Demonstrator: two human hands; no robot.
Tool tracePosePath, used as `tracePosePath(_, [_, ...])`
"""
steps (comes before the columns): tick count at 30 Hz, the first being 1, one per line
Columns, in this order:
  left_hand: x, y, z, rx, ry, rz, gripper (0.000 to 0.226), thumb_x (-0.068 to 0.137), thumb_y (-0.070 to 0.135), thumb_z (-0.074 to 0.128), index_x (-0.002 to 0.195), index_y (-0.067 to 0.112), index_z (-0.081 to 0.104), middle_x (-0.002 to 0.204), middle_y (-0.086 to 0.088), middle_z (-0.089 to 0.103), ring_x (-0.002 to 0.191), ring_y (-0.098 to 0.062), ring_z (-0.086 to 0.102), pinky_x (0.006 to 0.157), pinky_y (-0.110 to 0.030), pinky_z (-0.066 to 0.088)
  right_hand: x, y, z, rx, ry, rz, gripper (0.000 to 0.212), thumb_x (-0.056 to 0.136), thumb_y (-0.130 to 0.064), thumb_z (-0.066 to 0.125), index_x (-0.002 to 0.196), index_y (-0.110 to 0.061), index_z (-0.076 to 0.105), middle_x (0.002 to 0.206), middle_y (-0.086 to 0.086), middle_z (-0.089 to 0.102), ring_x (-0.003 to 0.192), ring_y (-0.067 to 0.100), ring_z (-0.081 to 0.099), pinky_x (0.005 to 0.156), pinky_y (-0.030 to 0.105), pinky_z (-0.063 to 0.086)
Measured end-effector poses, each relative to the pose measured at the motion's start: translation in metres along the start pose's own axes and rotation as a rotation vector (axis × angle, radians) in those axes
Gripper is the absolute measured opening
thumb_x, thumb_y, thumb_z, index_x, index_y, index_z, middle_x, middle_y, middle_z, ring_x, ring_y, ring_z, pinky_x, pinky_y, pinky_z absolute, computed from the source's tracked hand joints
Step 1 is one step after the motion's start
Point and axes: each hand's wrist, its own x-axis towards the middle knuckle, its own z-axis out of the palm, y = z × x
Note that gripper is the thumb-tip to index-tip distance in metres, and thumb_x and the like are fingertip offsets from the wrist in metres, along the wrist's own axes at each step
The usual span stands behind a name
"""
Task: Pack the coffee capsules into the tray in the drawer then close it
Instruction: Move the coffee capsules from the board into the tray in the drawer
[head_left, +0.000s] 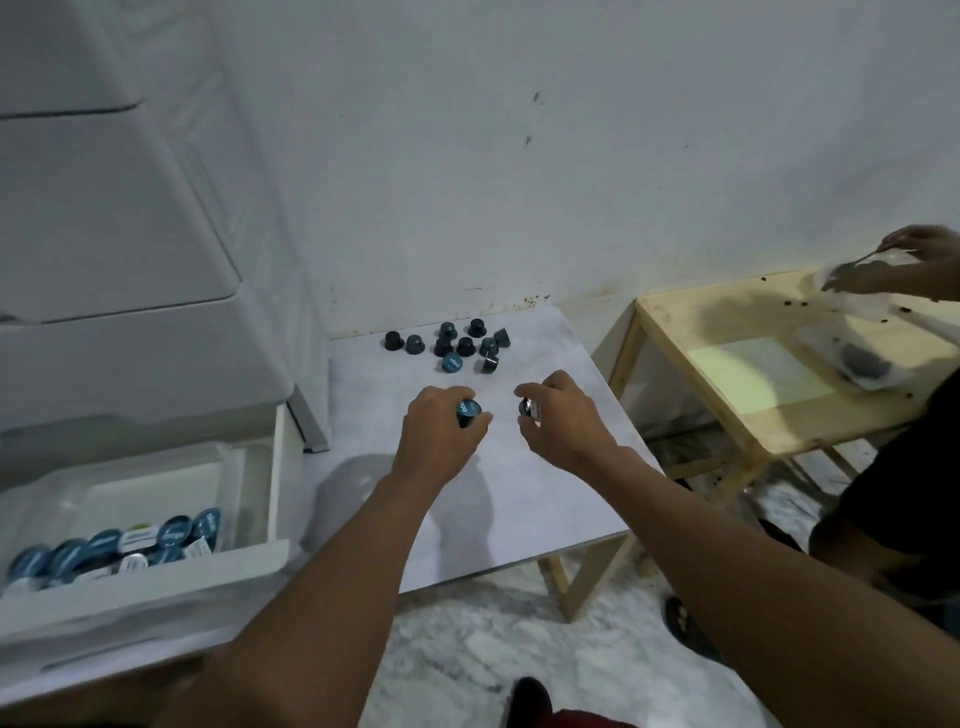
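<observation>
Several dark blue and black coffee capsules (457, 344) lie in a loose cluster at the far side of the small grey table (467, 499). My left hand (439, 431) grips a blue-lidded capsule (467, 410) above the table's middle. My right hand (561, 421) holds a dark capsule (529, 407) in its fingertips, just to the right. At the lower left the white drawer (278, 499) stands pulled out; its tray (228, 478) holds a row of blue-lidded capsules (119, 545) along the near side.
The white drawer cabinet (104, 234) rises at the left, against the white wall. A wooden table (753, 374) stands at the right, where another person's hands (893, 265) handle a plastic bag. Marble floor lies below the grey table.
</observation>
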Motion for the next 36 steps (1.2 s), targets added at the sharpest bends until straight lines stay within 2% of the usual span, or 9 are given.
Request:
tracePosePath(4, [-0.037,-0.012,-0.026,-0.081,0.043,-0.01,0.044,0.084,0.03,0.068,0.124,0.015,0.058,0.12,-0.007,0.062,0.108,-0.022,0.057,0.092,-0.027,0.042,-0.033,-0.035,0.004,0.003,0.011,-0.006,0.044,0.092,-0.019,0.055,0.136,-0.015,0.048,0.126,0.011,0.051,0.108,0.029,0.056,0.09,0.031,0.045])
tracePosePath(6, [-0.054,-0.023,-0.036,-0.141,0.047,-0.029,0.053,0.081,0.027,0.072,0.129,0.013,0.054,0.127,-0.006,0.06,0.113,-0.023,0.056,0.101,-0.034,0.045,-0.05,-0.051,0.007,0.007,0.013,-0.001,0.044,0.091,-0.02,0.058,0.133,-0.011,0.047,0.128,0.012,0.052,0.111,0.03,0.054,0.091,0.033,0.045])
tracePosePath(8, [-0.068,-0.032,-0.046,-0.18,0.058,-0.048,0.053,0.078,0.023,0.076,0.126,0.013,0.056,0.123,-0.007,0.061,0.109,-0.022,0.058,0.098,-0.039,0.048,-0.064,-0.066,0.01,0.012,0.015,-0.019,0.041,0.09,-0.023,0.06,0.127,-0.01,0.049,0.125,0.013,0.054,0.108,0.03,0.055,0.088,0.034,0.045])
tracePosePath(11, [-0.089,-0.042,-0.059,-0.202,0.11,-0.061,0.047,0.075,0.018,0.079,0.118,0.016,0.061,0.112,-0.006,0.061,0.098,-0.02,0.06,0.092,-0.037,0.052,-0.078,-0.086,0.014,0.032,0.009,-0.049,0.045,0.089,-0.025,0.061,0.131,-0.014,0.048,0.125,0.013,0.053,0.107,0.032,0.056,0.089,0.035,0.045])
tracePosePath(16, [-0.108,-0.048,-0.08,-0.226,0.186,-0.112,0.049,0.077,0.014,0.077,0.122,0.015,0.059,0.117,-0.005,0.064,0.103,-0.02,0.061,0.094,-0.037,0.051,-0.081,-0.119,0.014,0.084,0.004,-0.143,0.045,0.09,-0.016,0.06,0.134,-0.02,0.047,0.128,0.011,0.05,0.11,0.032,0.054,0.089,0.032,0.046])
tracePosePath(21, [-0.116,-0.054,-0.103,-0.201,0.307,-0.164,0.039,0.077,0.012,0.075,0.113,0.015,0.061,0.104,0.0,0.065,0.091,-0.015,0.06,0.081,-0.023,0.046,-0.072,-0.148,0.016,0.097,-0.016,-0.289,0.043,0.089,-0.02,0.06,0.13,-0.019,0.051,0.119,0.011,0.05,0.104,0.03,0.055,0.084,0.029,0.041])
tracePosePath(28, [-0.143,-0.088,-0.144,-0.105,0.416,-0.201,0.037,0.077,0.015,0.076,0.111,0.012,0.063,0.107,-0.004,0.066,0.094,-0.017,0.059,0.087,-0.031,0.049,-0.068,-0.199,0.035,0.107,-0.049,-0.408,0.042,0.09,-0.02,0.058,0.129,-0.009,0.047,0.122,0.013,0.053,0.108,0.03,0.054,0.086,0.033,0.042])
tracePosePath(32, [-0.149,-0.118,-0.172,-0.11,0.445,-0.206,0.037,0.077,0.016,0.076,0.112,0.014,0.063,0.107,-0.001,0.068,0.093,-0.014,0.062,0.087,-0.027,0.049,-0.063,-0.233,0.053,0.102,-0.066,-0.443,0.034,0.088,-0.019,0.059,0.12,-0.009,0.053,0.114,0.013,0.055,0.101,0.031,0.055,0.082,0.033,0.042])
tracePosePath(36, [-0.146,-0.16,-0.205,-0.074,0.438,-0.251,0.039,0.079,0.018,0.074,0.116,0.014,0.061,0.108,-0.002,0.068,0.089,-0.01,0.059,0.083,-0.02,0.043,-0.05,-0.276,0.081,0.113,-0.071,-0.462,0.033,0.087,-0.016,0.06,0.119,-0.011,0.054,0.12,0.013,0.055,0.107,0.031,0.055,0.086,0.034,0.043])
